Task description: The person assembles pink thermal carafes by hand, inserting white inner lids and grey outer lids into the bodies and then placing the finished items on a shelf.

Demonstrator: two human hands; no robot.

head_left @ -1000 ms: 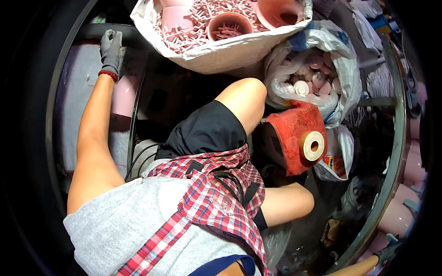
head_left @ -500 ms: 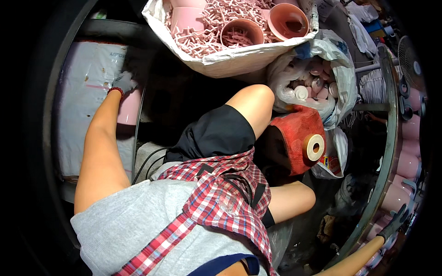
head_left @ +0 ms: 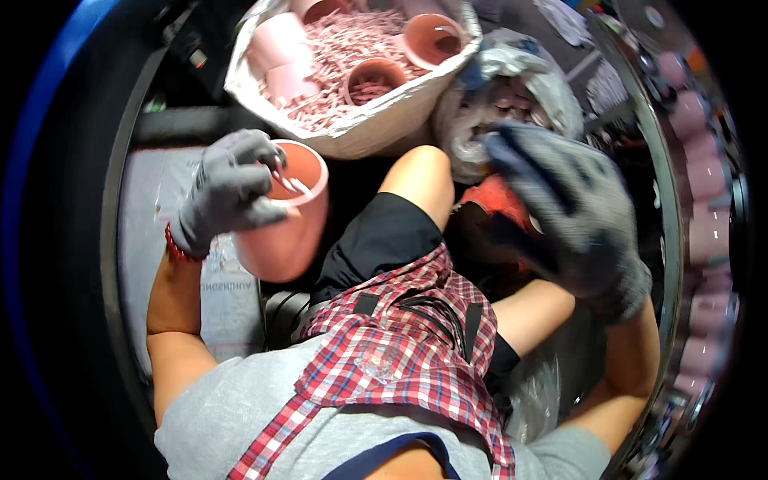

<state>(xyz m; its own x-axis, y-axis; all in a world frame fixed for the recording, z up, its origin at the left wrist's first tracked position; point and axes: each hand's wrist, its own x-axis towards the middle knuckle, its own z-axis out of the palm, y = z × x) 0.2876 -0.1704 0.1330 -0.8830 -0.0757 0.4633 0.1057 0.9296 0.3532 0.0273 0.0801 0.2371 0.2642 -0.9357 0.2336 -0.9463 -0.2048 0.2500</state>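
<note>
My left hand (head_left: pixel 240 178), in a grey glove with a red bead bracelet at the wrist, is closed on the upper edge of a pink plastic cup (head_left: pixel 292 232). The cup tilts so that its mouth faces up and to the right. Thin pink plastic bits (head_left: pixel 290 182) show at its mouth, beside my fingertips; whether the fingers pinch them I cannot tell. To the right, my gloved right hand (head_left: pixel 568 208) is raised in front of a red cloth (head_left: pixel 498 200). Motion blurs it somewhat, but its thumb and fingers are apart, and nothing shows between them.
Ahead stands a big white sack (head_left: pixel 384 132) of pink plastic scraps and several pink cups. Beside it is a clear plastic bag (head_left: pixel 552 100) of small pieces. Along the right, pink vessels (head_left: pixel 708 232) line up behind a metal rail (head_left: pixel 670 232). A pale sheet-covered surface (head_left: pixel 228 308) lies left.
My left hand has lifted the pink cup from the left surface and brought it toward my knees. My right hand has come from the row of pink vessels to in front of me.
</note>
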